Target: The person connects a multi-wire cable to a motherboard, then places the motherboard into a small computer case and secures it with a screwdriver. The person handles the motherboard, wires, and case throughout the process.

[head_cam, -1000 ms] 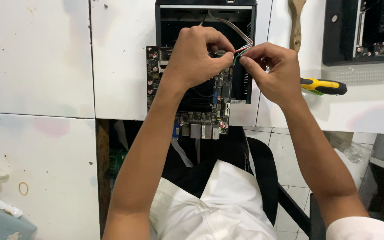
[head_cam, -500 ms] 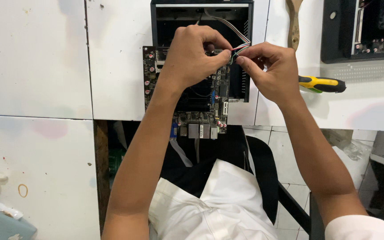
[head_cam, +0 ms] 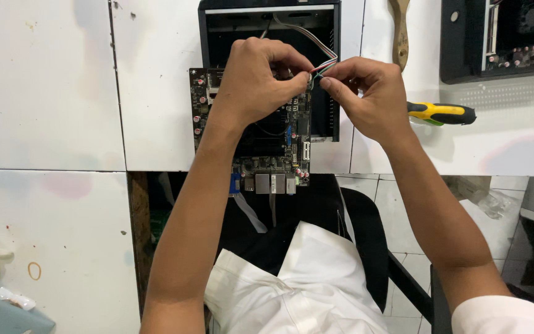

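A dark circuit board (head_cam: pixel 273 145) with ports along its near edge lies half out of an open black computer case (head_cam: pixel 267 25) on a white table. My left hand (head_cam: pixel 258 80) rests over the board's far part, thumb and fingers pinching a small connector at its right edge. My right hand (head_cam: pixel 369 93) meets it there, pinching the end of a thin multicoloured wire bundle (head_cam: pixel 319 52) that runs back into the case. The connector itself is mostly hidden by my fingertips.
A yellow-and-black handled screwdriver (head_cam: pixel 440 113) lies right of my right hand. A wooden-handled brush (head_cam: pixel 400 31) sits behind it. A second open black case (head_cam: pixel 502 37) stands at the far right. The white table (head_cam: pixel 44 93) ends near my lap; a black chair (head_cam: pixel 366 235) is below.
Both hands stay pinched together at the board's right edge; only small finger shifts and a slight camera move show.
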